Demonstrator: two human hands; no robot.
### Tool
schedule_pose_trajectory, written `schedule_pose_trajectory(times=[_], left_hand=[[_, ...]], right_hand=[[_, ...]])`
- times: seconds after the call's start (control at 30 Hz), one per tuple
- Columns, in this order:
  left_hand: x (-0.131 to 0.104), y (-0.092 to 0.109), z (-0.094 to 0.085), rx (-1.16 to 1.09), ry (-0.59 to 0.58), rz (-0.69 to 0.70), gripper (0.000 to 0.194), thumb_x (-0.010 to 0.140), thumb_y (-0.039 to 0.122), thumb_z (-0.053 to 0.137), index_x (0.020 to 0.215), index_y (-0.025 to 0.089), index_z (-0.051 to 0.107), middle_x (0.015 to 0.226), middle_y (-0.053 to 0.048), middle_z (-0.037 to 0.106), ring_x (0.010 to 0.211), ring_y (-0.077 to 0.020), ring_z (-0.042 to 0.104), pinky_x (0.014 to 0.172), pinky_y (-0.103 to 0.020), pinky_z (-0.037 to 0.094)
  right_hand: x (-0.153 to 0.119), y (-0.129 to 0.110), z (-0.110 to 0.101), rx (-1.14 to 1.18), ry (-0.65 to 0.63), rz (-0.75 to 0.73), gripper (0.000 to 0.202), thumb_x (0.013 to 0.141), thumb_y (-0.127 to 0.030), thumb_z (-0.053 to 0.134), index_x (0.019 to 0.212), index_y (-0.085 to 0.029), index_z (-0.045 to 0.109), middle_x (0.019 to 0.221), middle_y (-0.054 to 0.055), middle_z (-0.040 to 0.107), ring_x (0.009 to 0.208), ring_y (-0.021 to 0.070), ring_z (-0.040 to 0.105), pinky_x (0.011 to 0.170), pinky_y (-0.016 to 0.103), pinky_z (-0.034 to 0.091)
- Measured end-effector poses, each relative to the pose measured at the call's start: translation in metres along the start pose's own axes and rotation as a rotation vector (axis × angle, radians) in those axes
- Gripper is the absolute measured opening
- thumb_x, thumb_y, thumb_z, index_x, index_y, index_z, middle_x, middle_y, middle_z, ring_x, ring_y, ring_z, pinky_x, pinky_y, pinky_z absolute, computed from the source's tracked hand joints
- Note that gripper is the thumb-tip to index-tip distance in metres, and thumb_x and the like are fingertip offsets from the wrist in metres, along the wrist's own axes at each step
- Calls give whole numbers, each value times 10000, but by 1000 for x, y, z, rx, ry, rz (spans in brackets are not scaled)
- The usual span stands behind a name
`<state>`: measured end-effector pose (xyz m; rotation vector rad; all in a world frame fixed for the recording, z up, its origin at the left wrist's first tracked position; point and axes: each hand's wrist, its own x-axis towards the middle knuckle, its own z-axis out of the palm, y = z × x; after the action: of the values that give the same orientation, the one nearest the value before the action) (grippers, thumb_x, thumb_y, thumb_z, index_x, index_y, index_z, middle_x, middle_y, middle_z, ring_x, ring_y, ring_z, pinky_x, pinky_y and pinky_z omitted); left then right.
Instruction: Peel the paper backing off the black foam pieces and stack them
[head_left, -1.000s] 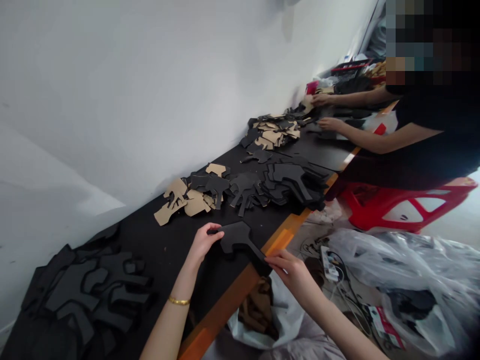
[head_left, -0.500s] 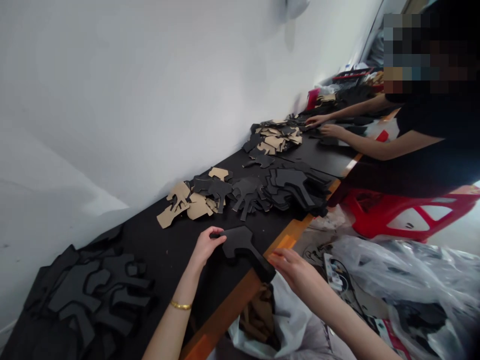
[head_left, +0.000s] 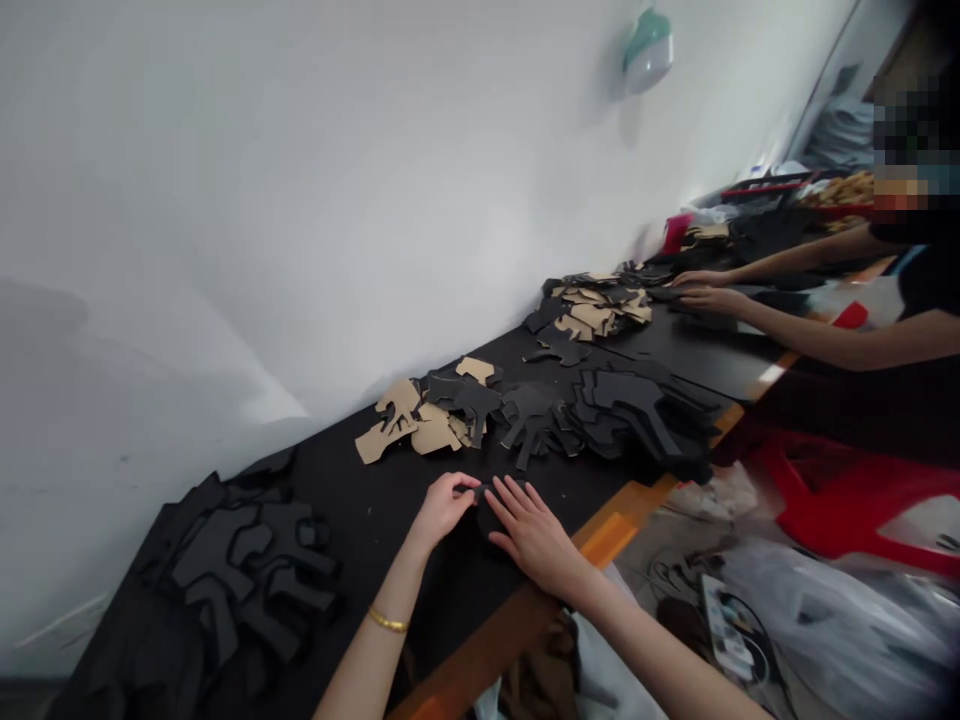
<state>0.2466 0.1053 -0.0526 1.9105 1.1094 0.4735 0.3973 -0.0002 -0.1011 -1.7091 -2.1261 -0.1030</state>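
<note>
Black cut-out (head_left: 487, 521): fingers of left hand (head_left: 441, 511) pinch its end, those of right hand (head_left: 541, 540) lie spread across it, on or just above counter (head_left: 337, 480); likely light, stiffish, best held by edges.

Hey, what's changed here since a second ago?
Your right hand has let go of the narrow end of the black piece and moved toward your left hand, now lying flat over the piece. The co-worker's hands have drawn together. Your left hand still pinches the piece; the black pile and tan pieces stay put.
</note>
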Motion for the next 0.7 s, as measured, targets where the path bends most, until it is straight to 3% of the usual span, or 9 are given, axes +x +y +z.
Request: schedule_pose_trajectory(times=[0.17,0.4,0.57,0.7], left_hand=[[11,6,-17,75,-124,-23,347,796,143,406,967,127,707,1092,-106,687,745,-157,701,763,-278,515],[24,2,-42,208,-257,-10,454,649,55,482,980,218,747,1019,-31,730,964,-192,627,895,-267,438],[24,-2,-35,187,-275,-123,435,697,95,461,1013,216,734,1022,-52,703,751,-148,637,611,-217,479],[26,-7,-30,138,-208,-205,425,759,114,445,1089,215,694,1142,-72,635,744,-123,660,551,-184,475]], right_hand=[[-3,2,4,-51,8,-24,543,920,-370,501,1409,-160,394,1482,119,353,1365,287,314,1081,487,311],[-2,2,3,-53,19,-43,539,921,-371,500,1410,-169,396,1475,125,365,1351,289,341,1068,483,323],[-2,2,1,-33,10,-49,509,913,-354,516,1396,-225,422,1475,91,377,1352,294,337,1068,489,314],[-2,3,3,-4,5,-49,515,912,-347,511,1404,-238,406,1476,46,385,1360,294,316,1074,491,306]])
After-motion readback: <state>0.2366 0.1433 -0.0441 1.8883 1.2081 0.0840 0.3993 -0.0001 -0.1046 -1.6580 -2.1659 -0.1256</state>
